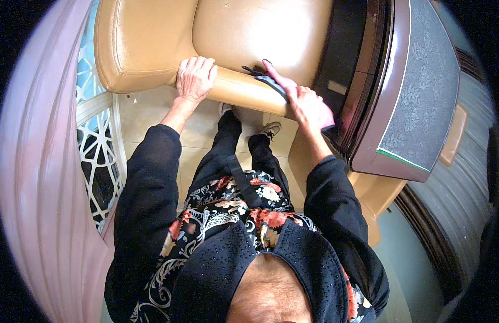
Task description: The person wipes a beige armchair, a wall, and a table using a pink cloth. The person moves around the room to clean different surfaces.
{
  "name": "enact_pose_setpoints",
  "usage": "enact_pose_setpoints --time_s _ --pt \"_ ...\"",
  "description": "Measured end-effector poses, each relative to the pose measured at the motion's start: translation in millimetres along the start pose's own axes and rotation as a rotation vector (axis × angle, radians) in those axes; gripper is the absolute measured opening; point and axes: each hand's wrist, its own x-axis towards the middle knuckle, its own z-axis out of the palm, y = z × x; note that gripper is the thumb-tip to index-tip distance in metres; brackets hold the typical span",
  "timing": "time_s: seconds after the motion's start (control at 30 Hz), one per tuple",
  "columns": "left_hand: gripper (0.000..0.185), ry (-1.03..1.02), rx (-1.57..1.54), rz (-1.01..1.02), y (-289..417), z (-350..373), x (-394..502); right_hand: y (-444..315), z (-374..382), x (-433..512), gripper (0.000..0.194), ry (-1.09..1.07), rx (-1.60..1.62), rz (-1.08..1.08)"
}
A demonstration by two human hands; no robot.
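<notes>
A tan leather armchair stands before me, with its backrest [146,44] on the left and its padded seat [257,28] beyond the armrest. My left hand [196,78] lies over the rear end of the armrest [237,91], its fingers over the far side and the thumb on top. At the front end of that armrest, my right hand [306,105] grips a pink cloth [275,74] with dark edging. The cloth lies across the armrest; part of it hangs out below the hand. My right fingertips are partly hidden by the cloth.
A dark table [374,141] with a grey patterned top [419,93] stands close on the right. A white lattice screen [98,161] and a pink curtain [47,161] are on the left. Another tan chair [378,198] is partly under the table. Pale tiles [152,117] cover the floor.
</notes>
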Motion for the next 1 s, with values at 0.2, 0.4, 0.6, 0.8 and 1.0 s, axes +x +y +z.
enact_pose_setpoints --time_s 0.2,0.4,0.6,0.8,1.0 --pt "0.027 0.122 -0.115 -0.015 1 4 -1 -113 15 6 0.049 0.079 0.112 -0.222" --pt "0.035 0.069 -0.099 -0.022 0 2 -2 -96 44 -3 0.044 0.344 0.284 -0.412" --pt "0.039 -0.007 -0.073 -0.058 2 -1 -2 15 28 -23 0.037 0.255 0.16 -0.114" --pt "0.04 -0.046 -0.043 -0.056 0 -2 -3 23 14 -13 0.034 0.179 0.016 0.168" --pt "0.039 -0.039 -0.032 -0.048 0 -2 -4 -62 2 2 0.034 -0.01 0.071 -0.105"
